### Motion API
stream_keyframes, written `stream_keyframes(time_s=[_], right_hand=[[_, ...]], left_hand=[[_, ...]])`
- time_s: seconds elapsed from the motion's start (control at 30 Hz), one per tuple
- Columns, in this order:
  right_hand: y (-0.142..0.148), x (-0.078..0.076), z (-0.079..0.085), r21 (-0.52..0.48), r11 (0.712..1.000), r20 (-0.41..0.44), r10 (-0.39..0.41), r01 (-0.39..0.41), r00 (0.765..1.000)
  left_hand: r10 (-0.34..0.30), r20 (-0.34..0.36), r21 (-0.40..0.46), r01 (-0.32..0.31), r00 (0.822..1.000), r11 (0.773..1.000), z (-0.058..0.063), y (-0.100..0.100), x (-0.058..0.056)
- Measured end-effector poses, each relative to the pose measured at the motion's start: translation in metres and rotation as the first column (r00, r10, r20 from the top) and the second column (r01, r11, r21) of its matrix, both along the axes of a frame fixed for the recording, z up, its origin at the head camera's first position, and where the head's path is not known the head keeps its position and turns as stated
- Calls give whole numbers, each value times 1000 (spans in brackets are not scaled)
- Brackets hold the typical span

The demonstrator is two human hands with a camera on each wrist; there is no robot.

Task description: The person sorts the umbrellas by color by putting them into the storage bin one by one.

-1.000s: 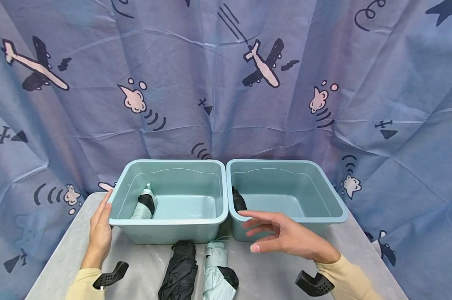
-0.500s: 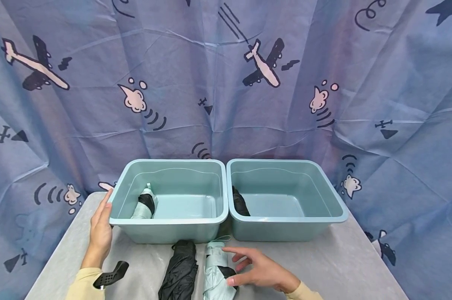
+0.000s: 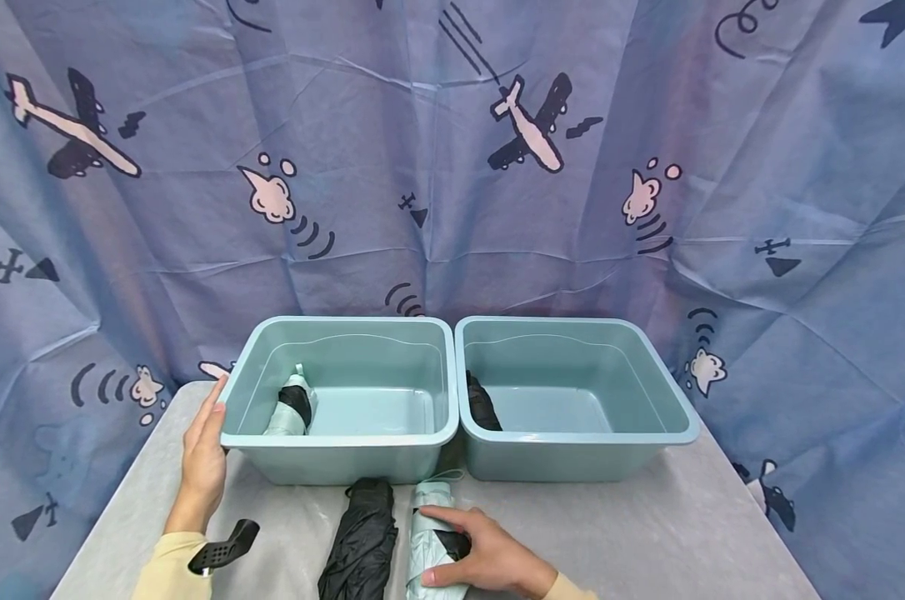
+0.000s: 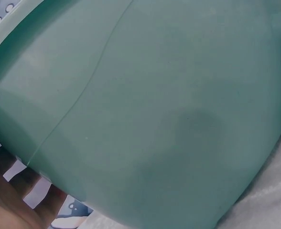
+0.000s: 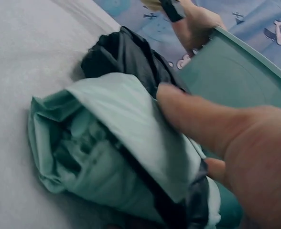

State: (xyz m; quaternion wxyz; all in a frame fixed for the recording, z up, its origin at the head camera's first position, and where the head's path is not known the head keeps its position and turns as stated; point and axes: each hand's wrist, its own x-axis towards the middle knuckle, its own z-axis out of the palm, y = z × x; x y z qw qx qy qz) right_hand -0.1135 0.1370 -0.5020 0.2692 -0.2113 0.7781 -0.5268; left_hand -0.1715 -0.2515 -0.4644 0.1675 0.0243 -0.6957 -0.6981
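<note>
My left hand (image 3: 203,458) rests against the left side of the left teal tub (image 3: 340,463), fingers along the wall under its rim. The left wrist view shows this tub wall (image 4: 145,114) close up, with fingers (image 4: 11,191) at its edge. My right hand (image 3: 490,552) lies over a folded mint-green umbrella (image 3: 425,546) on the table, thumb and index finger stretched across it. Its other fingers are mostly hidden. The right wrist view shows the loose end of the mint umbrella (image 5: 116,109) below the thumb. Beside it lies a folded black umbrella (image 3: 358,542).
Another mint umbrella (image 3: 291,412) with a black band leans inside the left tub. A black umbrella (image 3: 481,404) lies at the left of the right teal tub (image 3: 572,460). Both tubs stand side by side on a grey-covered table (image 3: 647,533), before a blue patterned curtain (image 3: 452,167).
My right hand has come down and left from the right tub's front rim onto the mint umbrella on the table. The left hand stays at the left tub, and the umbrellas have not visibly moved.
</note>
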Motion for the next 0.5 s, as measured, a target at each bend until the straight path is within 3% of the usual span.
stream_keyframes(time_s=[0.2,0.5], right_hand=[[-17,3,-1,146,988,-67,-33,42,997],[-38,2,-7,231,972,-124,-25,53,992]], left_hand=[[2,-4,2,-2,1000,1000,0,0,0],[3,-5,-7,-3,1000,1000,0,-1,0]])
